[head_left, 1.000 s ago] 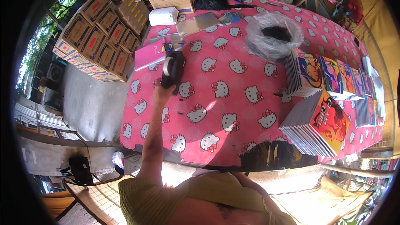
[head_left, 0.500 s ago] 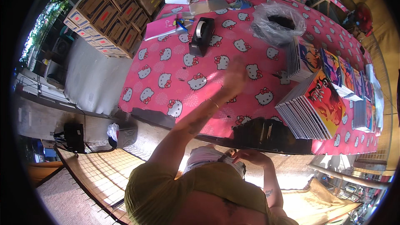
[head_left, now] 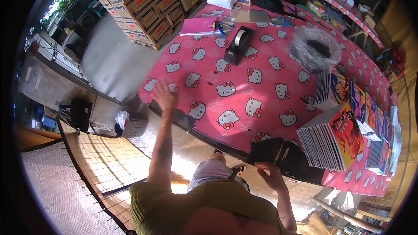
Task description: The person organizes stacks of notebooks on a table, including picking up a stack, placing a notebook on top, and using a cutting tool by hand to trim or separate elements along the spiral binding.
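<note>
My left hand (head_left: 165,98) is at the table's left corner, fingers spread, palm over the pink tablecloth (head_left: 209,104) printed with cartoon cats. It holds nothing; whether it touches the cloth I cannot tell. By the near edge of the table, beside a worn black patch (head_left: 278,153), hangs my right hand (head_left: 271,176). Its fingers are loosely apart with nothing in them. Closest to that hand on the tabletop is a fanned stack of spiral-bound notebooks (head_left: 331,137) with a bright orange and yellow illustrated cover.
More notebook stacks (head_left: 333,89) line the right side. A crumpled clear plastic bag (head_left: 315,50), a black tape dispenser (head_left: 239,45), blue pens (head_left: 220,30) and a magenta folder (head_left: 198,25) lie farther back. Cartons (head_left: 139,11) are piled beyond the table. A bin (head_left: 134,126) stands lower left.
My left hand has swept left from mid-table to the left corner. My right hand has shifted slightly right and down, away from my waist. The whole view has turned leftward.
</note>
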The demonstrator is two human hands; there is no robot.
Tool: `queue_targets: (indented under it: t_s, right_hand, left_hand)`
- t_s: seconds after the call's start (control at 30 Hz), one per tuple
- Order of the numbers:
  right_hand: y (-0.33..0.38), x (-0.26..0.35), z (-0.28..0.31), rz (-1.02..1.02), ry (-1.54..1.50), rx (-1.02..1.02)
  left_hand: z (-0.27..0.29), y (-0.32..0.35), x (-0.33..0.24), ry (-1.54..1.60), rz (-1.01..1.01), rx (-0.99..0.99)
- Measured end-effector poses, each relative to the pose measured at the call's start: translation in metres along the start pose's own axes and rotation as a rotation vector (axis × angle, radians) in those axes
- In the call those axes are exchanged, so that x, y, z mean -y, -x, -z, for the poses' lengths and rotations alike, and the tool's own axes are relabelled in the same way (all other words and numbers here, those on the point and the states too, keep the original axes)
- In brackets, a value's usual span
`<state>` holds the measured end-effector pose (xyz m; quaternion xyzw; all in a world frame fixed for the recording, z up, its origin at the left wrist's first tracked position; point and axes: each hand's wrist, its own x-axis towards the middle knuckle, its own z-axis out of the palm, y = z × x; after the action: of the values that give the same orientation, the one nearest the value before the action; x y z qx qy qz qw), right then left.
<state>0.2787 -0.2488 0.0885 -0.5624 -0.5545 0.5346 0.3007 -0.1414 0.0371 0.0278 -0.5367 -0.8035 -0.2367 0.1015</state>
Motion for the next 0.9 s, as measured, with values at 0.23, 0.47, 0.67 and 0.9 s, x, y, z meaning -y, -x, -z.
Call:
queue_targets:
  t_s: [0.23,0.47,0.67,0.9]
  right_hand:
    - [-0.09,0.015,-0.001,0.116,0.081,-0.181]
    - [-0.061,-0.03,-0.029,-0.088,-0.324,-0.472]
    - [-0.254,0.029,-0.051,0.128,-0.193,-0.413]
    - [-0.226,0.02,-0.017,0.084,-0.357,-0.623]
  left_hand:
    - [-0.06,0.016,-0.171,0.144,-0.999,0.569]
    - [-0.071,-0.217,0.102,-0.346,0.313,0.198]
    - [-0.122,-0.152,-0.117,0.128,-0.754,0.407]
    - [-0.142,-0.284,0.095,-0.342,0.052,0.458]
